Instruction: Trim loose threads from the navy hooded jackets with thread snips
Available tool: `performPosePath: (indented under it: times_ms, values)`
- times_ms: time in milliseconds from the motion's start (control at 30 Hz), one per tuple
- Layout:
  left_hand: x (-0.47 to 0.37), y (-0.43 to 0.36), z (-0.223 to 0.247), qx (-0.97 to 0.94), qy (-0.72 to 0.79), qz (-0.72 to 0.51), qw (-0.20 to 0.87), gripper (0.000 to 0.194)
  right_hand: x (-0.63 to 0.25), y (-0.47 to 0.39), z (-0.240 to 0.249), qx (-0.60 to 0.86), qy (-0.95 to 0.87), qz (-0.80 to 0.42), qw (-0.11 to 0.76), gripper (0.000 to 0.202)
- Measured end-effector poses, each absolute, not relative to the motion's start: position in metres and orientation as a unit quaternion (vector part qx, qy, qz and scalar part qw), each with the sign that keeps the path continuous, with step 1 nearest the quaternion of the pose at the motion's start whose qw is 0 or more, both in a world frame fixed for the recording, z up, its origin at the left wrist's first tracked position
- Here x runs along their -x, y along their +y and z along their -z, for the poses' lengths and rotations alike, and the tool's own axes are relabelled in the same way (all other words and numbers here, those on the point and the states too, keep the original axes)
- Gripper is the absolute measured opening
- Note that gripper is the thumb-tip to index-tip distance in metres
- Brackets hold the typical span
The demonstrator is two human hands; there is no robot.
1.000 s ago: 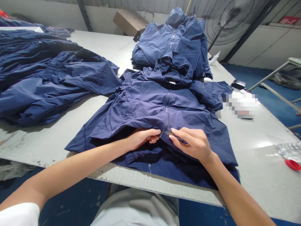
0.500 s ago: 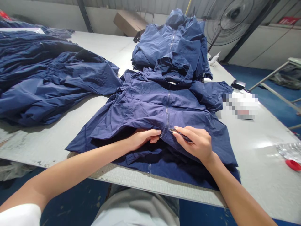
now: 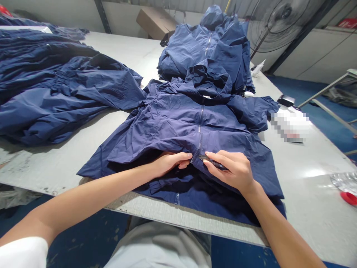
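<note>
A navy blue jacket [image 3: 170, 124] lies front up on the table, its zipper [image 3: 199, 126] running down the middle from the collar. My left hand [image 3: 175, 162] is closed on the jacket's lower edge at the bottom of the zipper, thumb on top and the other fingers under the cloth. Between thumb and fingers of my right hand [image 3: 232, 169] are small dark thread snips [image 3: 212, 162]. Their pointed tip is at the cloth just right of the zipper's lower end; whether the blades touch it, I cannot tell. More navy cloth [image 3: 195, 206] lies under the raised edge.
A stack of blue jackets [image 3: 192, 50] stands behind, and a heap of navy garments [image 3: 69, 89] covers the left of the white table [image 3: 312, 193]. On the right lie a clear plastic bottle [image 3: 344, 182] with a red cap and a small black box [image 3: 286, 100]. A fan [image 3: 281, 22] stands beyond.
The snips' tip has moved slightly left, closer to the zipper. My left hand keeps its hold on the jacket edge. The view has shifted a little.
</note>
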State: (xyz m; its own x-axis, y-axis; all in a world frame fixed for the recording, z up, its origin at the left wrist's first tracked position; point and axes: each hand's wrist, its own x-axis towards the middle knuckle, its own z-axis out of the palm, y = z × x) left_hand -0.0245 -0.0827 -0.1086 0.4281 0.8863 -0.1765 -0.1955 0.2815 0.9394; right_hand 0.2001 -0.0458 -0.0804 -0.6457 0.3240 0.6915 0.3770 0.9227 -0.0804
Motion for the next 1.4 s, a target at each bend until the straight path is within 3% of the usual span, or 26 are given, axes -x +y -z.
performPosePath:
  times_ms: [1067, 1400]
  values:
    - [0.0215, -0.0810, 0.1074, -0.405, 0.354, -0.411, 0.736, 0.037, -0.1987, -0.0480, 0.0733, 0.208, -0.908, 0.048, 0.360, 0.014]
    - [0.0209, -0.0817, 0.1099, -0.415, 0.383, -0.438, 0.699, 0.042, -0.1957, -0.0492, 0.0731, 0.232, -0.905, -0.023, 0.356, 0.012]
